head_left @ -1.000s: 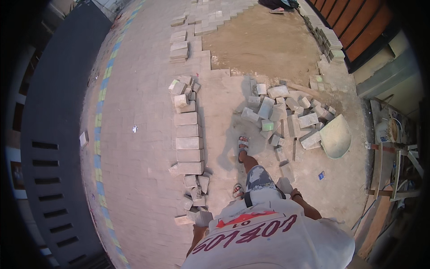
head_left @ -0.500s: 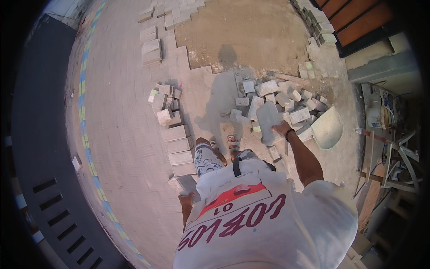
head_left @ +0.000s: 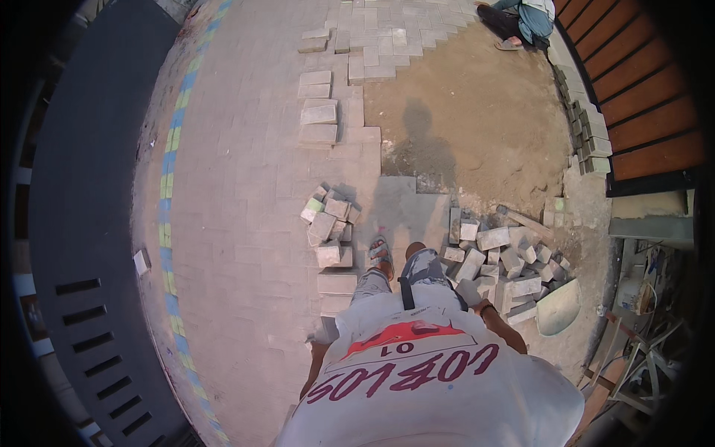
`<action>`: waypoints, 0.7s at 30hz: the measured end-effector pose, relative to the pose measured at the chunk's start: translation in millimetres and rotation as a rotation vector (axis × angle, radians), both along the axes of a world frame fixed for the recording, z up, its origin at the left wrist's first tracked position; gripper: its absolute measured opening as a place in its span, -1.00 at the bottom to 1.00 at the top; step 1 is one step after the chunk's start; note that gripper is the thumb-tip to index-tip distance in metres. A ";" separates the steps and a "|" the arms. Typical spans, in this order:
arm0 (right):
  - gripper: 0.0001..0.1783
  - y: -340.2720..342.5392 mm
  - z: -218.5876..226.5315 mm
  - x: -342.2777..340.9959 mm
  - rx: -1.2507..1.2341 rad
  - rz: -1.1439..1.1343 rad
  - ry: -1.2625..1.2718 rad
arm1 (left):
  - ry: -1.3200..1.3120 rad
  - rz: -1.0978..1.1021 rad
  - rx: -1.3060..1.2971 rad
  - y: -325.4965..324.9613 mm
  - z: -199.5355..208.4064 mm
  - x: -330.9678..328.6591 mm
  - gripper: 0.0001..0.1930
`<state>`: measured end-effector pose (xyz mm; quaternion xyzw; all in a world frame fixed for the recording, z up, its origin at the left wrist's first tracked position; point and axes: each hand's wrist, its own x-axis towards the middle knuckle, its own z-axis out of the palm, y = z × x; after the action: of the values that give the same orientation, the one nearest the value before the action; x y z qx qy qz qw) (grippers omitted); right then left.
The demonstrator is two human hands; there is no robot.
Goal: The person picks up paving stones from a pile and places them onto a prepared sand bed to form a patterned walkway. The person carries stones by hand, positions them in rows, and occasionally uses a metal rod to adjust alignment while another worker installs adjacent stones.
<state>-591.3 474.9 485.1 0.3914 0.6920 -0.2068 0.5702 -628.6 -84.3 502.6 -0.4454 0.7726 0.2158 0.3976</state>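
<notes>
My left hand [head_left: 318, 347] is low beside my shirt, closed on a grey paving block [head_left: 325, 331]; its fingers are partly hidden. On the other side my right hand [head_left: 483, 306] grips another grey paving block [head_left: 468, 291] by its end, close to my thigh. A heap of loose paving blocks [head_left: 525, 285] lies to the right of my legs. Left of my feet is a smaller pile of blocks [head_left: 322, 225], with a row of blocks [head_left: 337, 282] running back from it toward me.
Ahead is a sandy bed [head_left: 477, 112], edged by stepped laid paving [head_left: 253, 186]. A co-worker [head_left: 533, 22] sits at its far right. Blocks are stacked [head_left: 592, 138] along the slatted gate [head_left: 633, 97]. A curved pale sheet [head_left: 558, 308] and a wooden-handled tool [head_left: 527, 222] lie by the heap.
My view has moved forward and tipped up, bringing the co-worker into sight. My feet have stepped, and the right-hand block has come away from the heap, closer to my body.
</notes>
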 end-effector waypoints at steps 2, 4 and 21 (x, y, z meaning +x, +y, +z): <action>0.18 -6.9 7.4 -30.8 0.025 -0.043 0.019 | 0.024 0.003 0.002 -7.9 -0.4 -40.0 -0.03; 0.18 -11.4 11.9 -62.3 0.034 -0.071 0.042 | 0.053 -0.006 -0.006 -14.2 -0.4 -84.5 -0.02; 0.11 79.5 24.1 -414.3 0.189 -0.304 0.199 | 0.181 0.017 0.098 86.4 13.6 -476.2 -0.02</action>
<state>-1005.6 554.4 509.2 0.5208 0.6940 -0.2624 0.4222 -1104.8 2.1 516.2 -0.4105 0.7902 0.2960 0.3456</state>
